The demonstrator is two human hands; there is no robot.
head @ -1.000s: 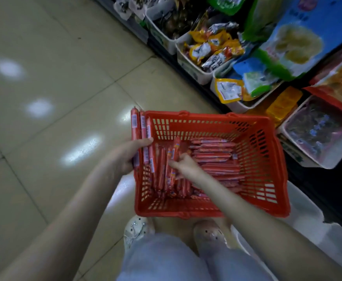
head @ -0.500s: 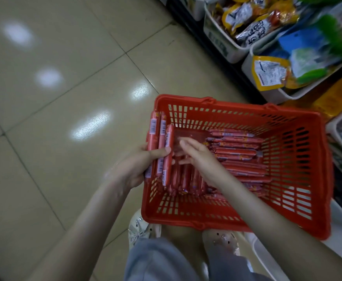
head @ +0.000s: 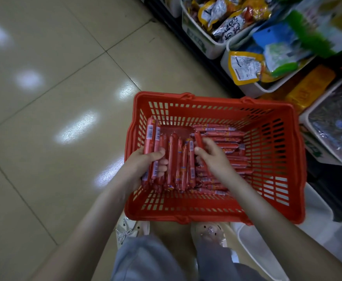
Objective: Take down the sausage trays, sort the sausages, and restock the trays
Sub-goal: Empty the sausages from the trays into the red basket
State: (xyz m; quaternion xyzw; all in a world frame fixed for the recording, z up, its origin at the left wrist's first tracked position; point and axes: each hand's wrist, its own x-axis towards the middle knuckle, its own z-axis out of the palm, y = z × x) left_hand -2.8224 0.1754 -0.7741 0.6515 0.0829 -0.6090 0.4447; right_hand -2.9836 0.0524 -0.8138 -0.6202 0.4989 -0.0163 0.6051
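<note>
A red plastic shopping basket stands on the floor in front of my feet, holding several red sausage sticks. One row of sausages stands lengthwise at the left; a second pile of sausages lies crosswise at the back and right. My left hand is inside the basket's left side, shut on a bundle of sausages with barcode labels. My right hand is in the middle of the basket, fingers closed on a single sausage.
White shelf trays with yellow, blue and green snack packets line the upper right. Another white tray sits right of the basket. An empty white tray lies on the floor at lower right. Tiled floor spreads to the left.
My left hand has lowered its sausage bundle from over the basket's left rim down inside the basket. My right hand has shifted right and taken hold of one sausage.
</note>
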